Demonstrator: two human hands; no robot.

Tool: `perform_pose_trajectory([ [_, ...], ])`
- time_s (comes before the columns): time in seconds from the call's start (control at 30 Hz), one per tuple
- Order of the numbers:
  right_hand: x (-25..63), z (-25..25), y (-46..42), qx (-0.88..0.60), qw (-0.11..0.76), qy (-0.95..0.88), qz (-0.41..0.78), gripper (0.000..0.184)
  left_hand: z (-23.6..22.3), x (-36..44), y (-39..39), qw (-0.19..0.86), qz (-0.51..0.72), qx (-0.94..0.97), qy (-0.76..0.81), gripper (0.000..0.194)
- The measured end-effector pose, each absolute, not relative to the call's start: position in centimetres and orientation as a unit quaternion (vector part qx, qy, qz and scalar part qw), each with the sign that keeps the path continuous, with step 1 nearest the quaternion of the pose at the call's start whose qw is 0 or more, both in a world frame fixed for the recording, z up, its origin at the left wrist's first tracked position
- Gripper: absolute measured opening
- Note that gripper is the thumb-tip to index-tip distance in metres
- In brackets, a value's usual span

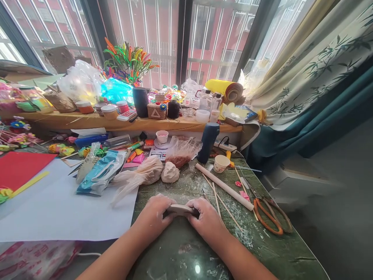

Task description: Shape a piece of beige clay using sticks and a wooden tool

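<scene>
Between my two hands is a flat, pale slab of clay (181, 210), seen nearly edge-on above the dark green tabletop. My left hand (155, 214) pinches its left end, thumb toward me and fingers behind. At the other end, my right hand (206, 217) grips it the same way. White residue marks the fingers. Just beyond sits a lump of pale clay (170, 172), touching a clear plastic bag (145, 171). A pale rolling pin (224, 186) lies slantwise to the right, with thin wooden sticks (216, 198) beside it.
Orange-handled scissors (269, 217) lie near the right table edge. A paper cup (221, 163), a dark blue cylinder (208, 142) and a bag of brown material (180, 153) stand farther back. White paper (72, 217) and a blue wipes packet (100, 173) cover the left. Jars crowd the windowsill (113, 123).
</scene>
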State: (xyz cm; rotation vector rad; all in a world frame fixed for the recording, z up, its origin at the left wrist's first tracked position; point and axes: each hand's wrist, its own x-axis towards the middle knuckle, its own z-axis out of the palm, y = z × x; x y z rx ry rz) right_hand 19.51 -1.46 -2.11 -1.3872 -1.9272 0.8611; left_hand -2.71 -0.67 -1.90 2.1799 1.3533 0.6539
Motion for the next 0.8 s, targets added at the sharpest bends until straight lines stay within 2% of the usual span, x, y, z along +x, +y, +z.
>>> perform_pose_trajectory([
  [0.13,19.4,-3.0,-1.3,-0.514,0.306,-0.729,0.332,0.025,-2.0,-2.6,-0.7,0.248,0.232,0.8,0.494,0.016],
  [0.27,19.4,-3.4,-1.5,-0.489,0.295,-0.767,0.293,0.015,-1.7,-2.5,-0.7,0.25,0.234,0.805,0.485,0.015],
  [0.37,19.7,-3.1,-1.8,-0.452,0.344,-0.774,0.278,0.013,-1.0,-2.5,-1.2,0.213,0.281,0.825,0.441,0.019],
  [0.47,19.9,-2.5,-2.1,-0.442,0.397,-0.749,0.293,0.019,-0.5,-2.9,-1.8,0.141,0.324,0.849,0.392,0.024],
  [0.57,19.6,-1.9,-2.4,-0.463,0.414,-0.671,0.406,0.035,-0.5,-3.4,-2.1,0.097,0.33,0.866,0.364,0.022],
  [0.67,19.1,-1.1,-3.0,-0.43,0.429,-0.522,0.599,0.053,-0.6,-4.0,-2.3,0.072,0.349,0.867,0.348,0.022],
  [0.8,18.8,-0.1,-4.0,-0.31,0.403,-0.329,0.796,0.042,-0.8,-4.2,-2.6,0.064,0.372,0.855,0.356,0.022],
])
